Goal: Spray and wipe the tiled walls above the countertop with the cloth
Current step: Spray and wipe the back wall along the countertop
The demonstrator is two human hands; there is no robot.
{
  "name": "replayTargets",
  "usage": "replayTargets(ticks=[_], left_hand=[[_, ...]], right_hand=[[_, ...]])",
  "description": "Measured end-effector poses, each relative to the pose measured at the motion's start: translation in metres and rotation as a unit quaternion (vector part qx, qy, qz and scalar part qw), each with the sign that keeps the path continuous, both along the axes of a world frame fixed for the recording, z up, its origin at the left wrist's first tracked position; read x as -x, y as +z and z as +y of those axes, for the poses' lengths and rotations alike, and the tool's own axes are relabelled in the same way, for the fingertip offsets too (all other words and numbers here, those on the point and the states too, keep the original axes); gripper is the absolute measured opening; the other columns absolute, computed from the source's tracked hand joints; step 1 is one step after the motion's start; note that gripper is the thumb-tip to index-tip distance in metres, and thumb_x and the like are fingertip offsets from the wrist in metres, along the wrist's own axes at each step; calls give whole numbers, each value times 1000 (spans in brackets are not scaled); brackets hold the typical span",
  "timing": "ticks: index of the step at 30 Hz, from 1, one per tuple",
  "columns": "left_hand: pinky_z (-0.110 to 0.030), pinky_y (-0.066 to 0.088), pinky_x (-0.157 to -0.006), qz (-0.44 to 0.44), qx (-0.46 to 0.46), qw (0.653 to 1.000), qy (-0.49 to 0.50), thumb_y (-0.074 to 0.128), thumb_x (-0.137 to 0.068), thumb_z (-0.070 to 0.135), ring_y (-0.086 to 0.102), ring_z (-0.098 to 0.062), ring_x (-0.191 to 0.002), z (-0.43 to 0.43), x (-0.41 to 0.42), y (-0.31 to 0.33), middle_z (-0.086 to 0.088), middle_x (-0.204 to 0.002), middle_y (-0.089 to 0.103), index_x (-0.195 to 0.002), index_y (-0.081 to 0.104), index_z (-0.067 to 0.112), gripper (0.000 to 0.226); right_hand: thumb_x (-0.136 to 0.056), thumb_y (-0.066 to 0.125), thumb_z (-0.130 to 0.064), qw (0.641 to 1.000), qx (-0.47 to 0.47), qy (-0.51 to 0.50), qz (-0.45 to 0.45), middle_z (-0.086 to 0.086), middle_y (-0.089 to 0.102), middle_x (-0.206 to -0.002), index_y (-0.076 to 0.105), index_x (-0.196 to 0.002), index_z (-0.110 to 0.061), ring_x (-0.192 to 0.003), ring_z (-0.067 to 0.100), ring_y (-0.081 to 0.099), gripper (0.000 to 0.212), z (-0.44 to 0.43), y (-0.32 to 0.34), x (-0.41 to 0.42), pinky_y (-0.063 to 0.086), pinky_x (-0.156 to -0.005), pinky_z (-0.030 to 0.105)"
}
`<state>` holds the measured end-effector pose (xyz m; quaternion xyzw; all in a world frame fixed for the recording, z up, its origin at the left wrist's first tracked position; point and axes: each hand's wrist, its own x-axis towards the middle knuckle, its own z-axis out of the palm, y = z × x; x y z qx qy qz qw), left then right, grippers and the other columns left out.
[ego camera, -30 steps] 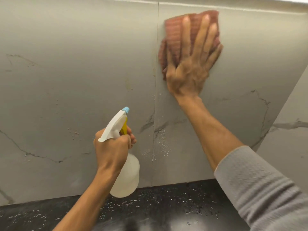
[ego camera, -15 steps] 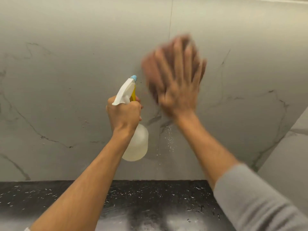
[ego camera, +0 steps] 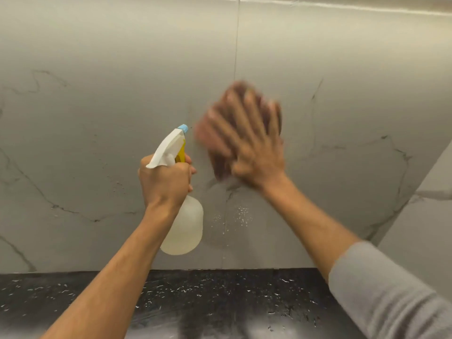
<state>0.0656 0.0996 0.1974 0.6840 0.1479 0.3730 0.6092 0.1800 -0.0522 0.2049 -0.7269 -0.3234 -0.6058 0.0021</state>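
Nearest to us lies the dark countertop (ego camera: 220, 302), speckled with white drops, and our two forearms reach over it toward the wall. Our left hand (ego camera: 166, 182) is clenched around the neck of the spray bottle (ego camera: 184, 228), whose nozzle points up and to the far right at the tiled wall (ego camera: 97, 118). Our right hand (ego camera: 252, 148), fingers spread flat, presses the reddish cloth (ego camera: 220, 165) against the wall just right of the bottle, and both are blurred. We judge that the wiping step is in hand. Below the cloth some droplets (ego camera: 242, 214) sit beside the tile seam (ego camera: 236, 45). The next move calls for bringing the cloth down over them.
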Motion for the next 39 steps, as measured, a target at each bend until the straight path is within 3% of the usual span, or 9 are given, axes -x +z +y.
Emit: replayTargets(ticks=[3,9,13,16,23,28,31,36,39], left_hand=[[-23,40,-37,5,-6,1000,-20,50,-53,-2,63,-22,-48,-3,4,-5,8,-51,64,-45,62,21,27],[-22,40,-35,11,-19,999,-48,49,-51,-1,63,-22,-50,-1,-1,0,8,-52,65,-44,61,21,26],[-24,40,-36,3,-13,999,-50,50,-55,-6,63,-26,-52,-3,-11,3,8,-51,64,-45,59,20,29],[-23,40,-37,-3,-19,998,-67,49,-54,-1,61,-20,-48,-6,-9,5,8,-52,64,-44,60,23,28],[-24,41,-37,1,-8,997,-76,48,-47,4,58,-18,-44,8,6,0,5,-53,65,-45,62,20,22],[-26,41,-38,10,-4,998,-61,49,-55,-5,58,-18,-48,17,4,-15,6,-53,64,-45,61,22,31],[-27,42,-38,15,-12,998,-61,50,-56,-6,59,-17,-47,20,6,-21,6,-52,64,-47,63,22,32],[-25,43,-39,11,-7,998,-54,50,-57,-4,61,-18,-49,20,7,-18,6,-51,63,-47,62,21,29],[-30,45,-43,1,5,999,-52,51,-59,-7,61,-17,-49,19,9,-14,6,-53,64,-47,61,20,31]], right_hand=[[-81,74,-33,997,44,-45,42,7,34,-156,39,-148,-31,-147,30,24,75,-49,-54,11,16,-118,57],[-103,35,-54,949,-300,-95,-10,22,38,-154,45,-148,-26,-143,44,31,54,-26,95,-28,14,-116,65],[-102,38,-49,991,-127,-46,-14,17,35,-157,41,-151,-27,-147,39,27,54,-8,47,-12,9,-119,61],[-88,68,-38,997,-21,-61,44,16,36,-156,38,-149,-25,-145,41,32,70,-48,-22,6,15,-116,63],[-101,36,-58,961,-253,-108,-25,27,38,-152,46,-148,-20,-142,45,32,62,-5,113,-28,-10,-119,46],[-95,50,-45,998,-41,-44,9,13,28,-161,33,-154,-28,-149,39,20,65,5,14,-4,1,-120,57],[-87,48,-41,994,93,-39,46,5,24,-159,34,-151,-31,-152,31,10,66,-28,-43,15,1,-121,50],[-101,42,-46,987,-138,-82,-16,17,36,-157,39,-151,-24,-145,40,26,55,3,76,-20,5,-120,57],[-98,47,-40,998,-47,-14,-42,17,35,-157,39,-152,-22,-147,40,23,58,33,67,-20,-7,-120,55]])
